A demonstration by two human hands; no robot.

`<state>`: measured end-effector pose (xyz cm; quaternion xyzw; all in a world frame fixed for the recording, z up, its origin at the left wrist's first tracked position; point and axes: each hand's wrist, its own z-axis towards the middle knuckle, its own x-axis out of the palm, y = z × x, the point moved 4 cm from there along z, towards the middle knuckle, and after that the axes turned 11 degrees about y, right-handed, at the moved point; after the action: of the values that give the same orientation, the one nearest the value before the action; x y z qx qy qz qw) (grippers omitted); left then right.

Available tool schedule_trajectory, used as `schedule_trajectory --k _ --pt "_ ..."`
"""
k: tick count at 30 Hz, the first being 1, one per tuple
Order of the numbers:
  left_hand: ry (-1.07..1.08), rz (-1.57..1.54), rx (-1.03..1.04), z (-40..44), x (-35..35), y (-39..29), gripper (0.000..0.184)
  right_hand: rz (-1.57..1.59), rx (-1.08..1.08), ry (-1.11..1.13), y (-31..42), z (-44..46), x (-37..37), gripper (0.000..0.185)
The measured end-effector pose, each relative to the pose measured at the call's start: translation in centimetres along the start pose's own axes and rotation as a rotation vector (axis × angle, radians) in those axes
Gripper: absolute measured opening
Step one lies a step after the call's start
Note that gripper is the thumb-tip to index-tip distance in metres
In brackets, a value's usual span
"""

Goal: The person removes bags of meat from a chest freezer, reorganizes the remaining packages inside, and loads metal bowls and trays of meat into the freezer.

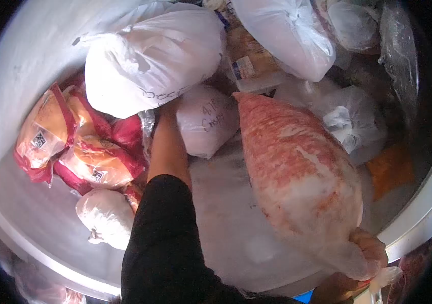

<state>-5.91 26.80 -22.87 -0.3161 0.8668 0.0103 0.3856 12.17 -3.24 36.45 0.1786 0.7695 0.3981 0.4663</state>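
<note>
My right hand (370, 253) is closed round the gathered neck of a long clear bag of pink and white ground meat (302, 167), at the lower right. That bag slants up and left, its pointed end near the middle. My left arm, in a black sleeve, reaches up at the centre; its hand is hidden under a large white tied bag (155, 55) with dark handwriting. Touching that forearm on the right is a smaller whitish bag (208, 121) with writing on it. Several red and orange packages (102, 164) lie left of the forearm.
A pale container's curved rim (48, 258) runs along the front. A small white tied bag (105, 218) lies at lower left. White bags (289, 35), a labelled tray pack (249, 68) and a clear bag (350, 119) fill the back right. An orange item (390, 169) is at right.
</note>
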Motion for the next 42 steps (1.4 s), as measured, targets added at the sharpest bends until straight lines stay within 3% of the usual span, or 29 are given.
schedule_trajectory --k 7,9,13,16,18,23,26,30,31,33,35,37,41,42 --pt "0.256 0.048 0.302 0.3 1.4 -2.3 0.033 0.013 -0.008 0.024 -0.3 0.2 0.3 0.042" --pt "0.127 0.165 0.301 -2.0 -1.5 -4.7 0.032 0.023 -0.018 0.024 -0.4 0.2 0.3 0.043" --pt "-0.023 0.079 0.266 -4.0 -2.2 -5.2 0.031 0.036 -0.037 0.046 -0.4 0.0 0.0 0.045" --pt "-0.044 -0.045 0.145 -3.8 -1.4 -4.0 0.03 0.16 -0.01 0.01 -1.1 -1.0 -0.3 0.047" --pt "0.118 -0.047 0.13 -3.2 -1.4 -4.2 0.032 0.382 0.053 -0.093 -2.1 -2.2 -0.4 0.048" --pt "0.204 -0.304 0.077 -4.8 -8.0 -7.9 0.044 0.563 0.057 0.067 -2.0 -2.1 -0.9 0.046" --pt "0.314 -0.291 0.076 -4.7 -8.7 -9.4 0.056 0.726 0.087 -0.032 -3.7 -3.6 -0.7 0.042" --pt "0.419 -0.231 0.063 -8.0 -10.3 -12.9 0.076 0.627 -0.021 0.115 -4.7 -2.7 -0.8 0.033" --pt "0.47 -0.252 0.077 -9.2 -10.7 -14.0 0.073 0.501 -0.031 0.138 -4.3 -2.4 -0.7 0.03" --pt "0.253 -0.102 0.219 -10.1 -7.0 -15.5 0.058 0.246 -0.057 0.171 -3.3 -1.7 -0.4 0.025" --pt "0.326 -0.188 0.361 -10.4 -1.2 -16.8 0.045 0.082 -0.06 0.138 -2.5 -1.5 0.2 0.025" --pt "0.35 -0.245 0.279 -15.2 -3.8 -18.4 0.04 -0.123 -0.089 0.144 -1.2 -1.0 0.6 0.021" --pt "0.385 -0.256 0.255 -19.2 -10.2 -19.1 0.035 0.011 -0.262 0.292 -1.4 -0.9 0.4 0.028" --pt "0.263 -0.262 0.314 -19.1 -9.5 -18.4 0.031 0.056 -0.257 0.279 -1.7 -1.0 0.4 0.028"
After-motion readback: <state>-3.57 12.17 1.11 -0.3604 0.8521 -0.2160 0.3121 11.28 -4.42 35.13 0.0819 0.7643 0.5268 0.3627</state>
